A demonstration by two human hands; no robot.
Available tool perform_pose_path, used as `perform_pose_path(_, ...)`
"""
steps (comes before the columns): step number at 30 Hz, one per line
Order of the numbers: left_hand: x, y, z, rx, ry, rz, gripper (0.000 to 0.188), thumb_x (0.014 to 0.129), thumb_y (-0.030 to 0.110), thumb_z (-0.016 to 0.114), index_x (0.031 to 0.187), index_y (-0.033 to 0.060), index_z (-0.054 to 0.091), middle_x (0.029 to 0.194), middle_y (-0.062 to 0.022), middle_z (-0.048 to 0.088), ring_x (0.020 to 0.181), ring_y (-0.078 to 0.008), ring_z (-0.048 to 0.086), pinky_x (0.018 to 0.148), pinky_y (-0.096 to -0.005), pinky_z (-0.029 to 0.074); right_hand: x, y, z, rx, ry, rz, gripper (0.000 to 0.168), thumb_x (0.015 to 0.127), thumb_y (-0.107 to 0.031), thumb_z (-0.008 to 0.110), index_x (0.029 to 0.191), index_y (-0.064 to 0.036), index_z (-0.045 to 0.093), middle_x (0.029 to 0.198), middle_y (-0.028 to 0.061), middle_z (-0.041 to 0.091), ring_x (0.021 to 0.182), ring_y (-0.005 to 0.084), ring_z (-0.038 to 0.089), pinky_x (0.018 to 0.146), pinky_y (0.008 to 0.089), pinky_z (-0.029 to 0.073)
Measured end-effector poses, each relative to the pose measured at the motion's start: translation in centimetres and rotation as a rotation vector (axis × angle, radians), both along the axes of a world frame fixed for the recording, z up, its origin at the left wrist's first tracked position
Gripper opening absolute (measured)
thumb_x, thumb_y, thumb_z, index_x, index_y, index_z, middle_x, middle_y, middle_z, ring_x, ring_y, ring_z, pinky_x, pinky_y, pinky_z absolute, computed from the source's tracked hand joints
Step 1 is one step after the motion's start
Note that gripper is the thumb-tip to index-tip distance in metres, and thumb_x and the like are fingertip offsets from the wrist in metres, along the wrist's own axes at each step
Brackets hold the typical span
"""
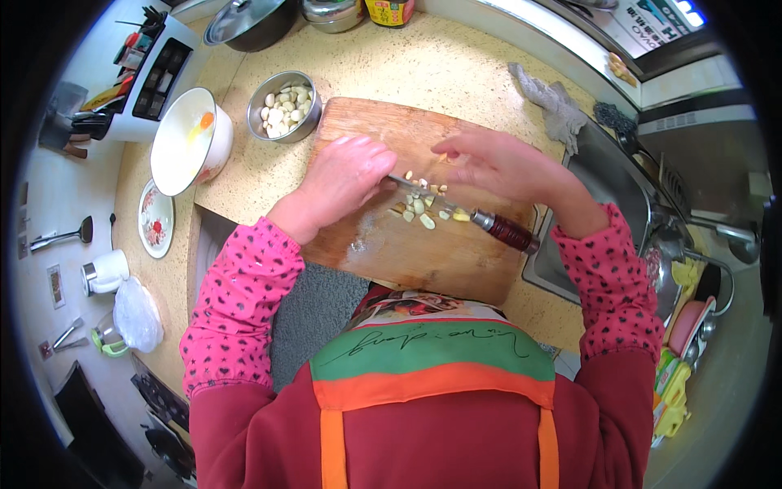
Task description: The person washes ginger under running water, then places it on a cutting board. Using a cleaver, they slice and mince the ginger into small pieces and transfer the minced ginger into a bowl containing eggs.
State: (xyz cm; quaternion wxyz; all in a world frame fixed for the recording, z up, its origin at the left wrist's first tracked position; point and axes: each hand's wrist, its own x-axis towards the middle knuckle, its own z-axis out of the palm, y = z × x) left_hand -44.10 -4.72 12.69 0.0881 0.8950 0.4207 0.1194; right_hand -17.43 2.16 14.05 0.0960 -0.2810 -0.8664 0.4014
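On a wooden cutting board [464, 257] lie several small chopped pieces, apparently garlic [418, 206], gathered near its middle. A knife with a dark red handle [510, 232] rests across them, handle towards the lower right. The blade's far end reaches my left hand [357, 165], whose fingers are closed over it; their exact grip is hidden. My right hand [489, 162] is raised above the board's right part, fingers apart, away from the knife handle. Behind the left hand stands a metal bowl [252, 116] of peeled garlic cloves [286, 110].
Left of the metal bowl, a white enamel bowl [174, 143] holds a cracked egg, beside a floral lid [156, 229]. A lidded dark pot [259, 30] stands at the back. On the right are a grey cloth [550, 104] and a steel sink [611, 165].
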Motion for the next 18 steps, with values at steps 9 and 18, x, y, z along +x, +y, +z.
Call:
perform_pose_path(9, -5.4, -3.8, -2.9, -0.242, -0.552, 0.389, 0.022, 0.085, 0.007, 0.067, 0.105, 0.0018, 0.059, 0.103, -0.0139, 0.059, 0.098, -0.0339, 0.057, 0.088, -0.0414, 0.047, -0.5, -7.3, 0.6, 0.022, -0.184, -0.218, 0.030, 0.087, -0.011, 0.061, 0.116, -0.003, 0.056, 0.091, 0.0250, 0.062, 0.086, 0.0411, 0.062, 0.071, 0.0467, 0.048)
perform_pose_path(18, -3.2, -7.3, -8.0, 0.021, -0.659, 0.249, 0.024, 0.077, 0.001, 0.072, 0.098, 0.0033, 0.061, 0.095, -0.0124, 0.059, 0.094, -0.0331, 0.057, 0.082, -0.0407, 0.048, -3.7, -12.8, 4.3, 0.027, -0.259, -0.354, 0.015, 0.090, -0.008, 0.056, 0.100, -0.001, 0.048, 0.096, 0.0236, 0.057, 0.088, 0.0464, 0.058, 0.074, 0.0515, 0.046)
